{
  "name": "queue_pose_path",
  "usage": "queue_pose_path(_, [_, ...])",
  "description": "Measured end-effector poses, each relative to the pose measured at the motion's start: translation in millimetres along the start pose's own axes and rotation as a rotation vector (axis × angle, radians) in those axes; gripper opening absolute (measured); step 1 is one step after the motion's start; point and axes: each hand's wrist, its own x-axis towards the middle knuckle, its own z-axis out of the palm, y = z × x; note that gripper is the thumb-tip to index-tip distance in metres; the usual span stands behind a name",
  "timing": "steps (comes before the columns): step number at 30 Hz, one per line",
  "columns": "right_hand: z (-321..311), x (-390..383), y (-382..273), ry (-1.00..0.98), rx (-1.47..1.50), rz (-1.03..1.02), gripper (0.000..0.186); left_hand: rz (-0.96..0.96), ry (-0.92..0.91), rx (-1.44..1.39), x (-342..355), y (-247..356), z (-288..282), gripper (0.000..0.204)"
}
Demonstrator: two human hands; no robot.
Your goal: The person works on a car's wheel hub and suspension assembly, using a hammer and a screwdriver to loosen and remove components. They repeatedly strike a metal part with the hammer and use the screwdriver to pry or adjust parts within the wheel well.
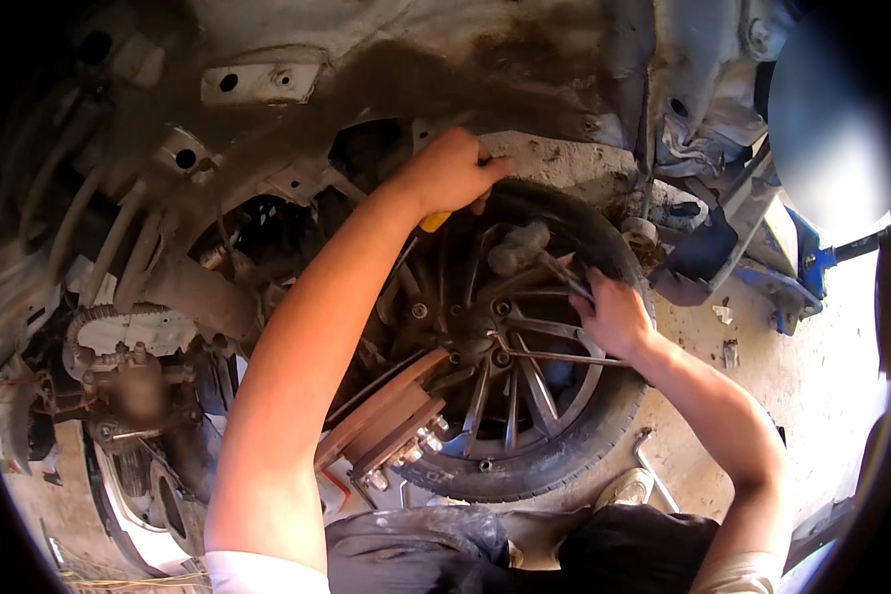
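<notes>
At the upper middle, my left hand [455,173] is closed around a tool with a yellow handle [434,221]; most of the tool is hidden by the fist and shadow. My right hand [614,315] grips a hammer [518,247] by its handle, its head pointing up and left, below and right of my left fist. Both hands are above a wheel with its tyre [574,450] and dark multi-spoke rim, lying on the floor. A rusty brake disc [376,411] with several wheel studs overlaps the wheel's lower left, beneath my left forearm.
Dirty vehicle bodywork [406,59] spans the top. A greasy mechanical assembly [139,386] sits at left. At right are a blue metal stand or jack part [807,262] and a bent wrench [653,465] on the floor. My shoe [627,487] is beside the tyre.
</notes>
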Motion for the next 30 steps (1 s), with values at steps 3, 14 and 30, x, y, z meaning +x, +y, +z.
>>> queue_pose_path(3, [-21.9,-31.7,-14.9,-0.133,0.283,-0.074,0.048,0.047,0.013,-0.054,0.5,-3.3,0.4,0.051])
queue_pose_path(14, [-36.1,-37.4,-88.4,-0.191,0.302,-0.377,0.04,0.037,-0.09,-0.08,12.3,-0.5,-4.3,0.063])
queue_pose_path(30, [-40.4,-37.0,-86.2,-0.067,0.265,-0.513,0.041,-0.04,-0.185,-0.07,17.2,3.4,-1.2,0.064])
